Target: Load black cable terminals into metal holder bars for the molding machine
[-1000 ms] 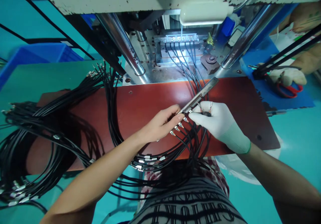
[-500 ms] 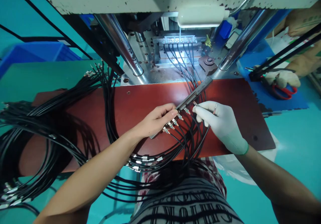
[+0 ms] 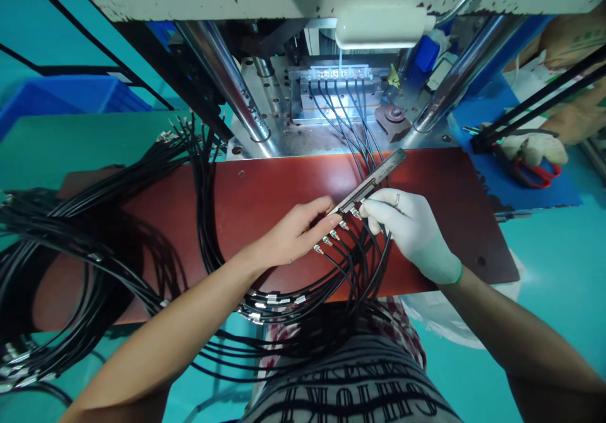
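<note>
Bare and closed, my left hand [image 3: 307, 228] grips a long metal bar fixture [image 3: 376, 175], which slants up to the right over the red-brown board. Several cable ends with metal connectors [image 3: 333, 234] sit in a row along its lower edge. My right hand [image 3: 402, 224], in a white glove with a ring-like metal piece on a finger, pinches a cable end at the bar. The pinched connector is mostly hidden by the fingertips. Black cables [image 3: 345, 271] hang from the row and curve left over the board's front edge.
Behind the bar, a lit metal mold [image 3: 338, 101] holds several cable ends between steel columns [image 3: 231, 85]. Large black cable bundles [image 3: 89, 252] lie on the left of the red-brown board [image 3: 445, 221]. Red-handled scissors [image 3: 534, 175] and a glove [image 3: 540, 148] rest at right.
My right hand has moved slightly left and up, bringing the pinched cable end against the bar. The bar has shifted a little to the right in my left hand.
</note>
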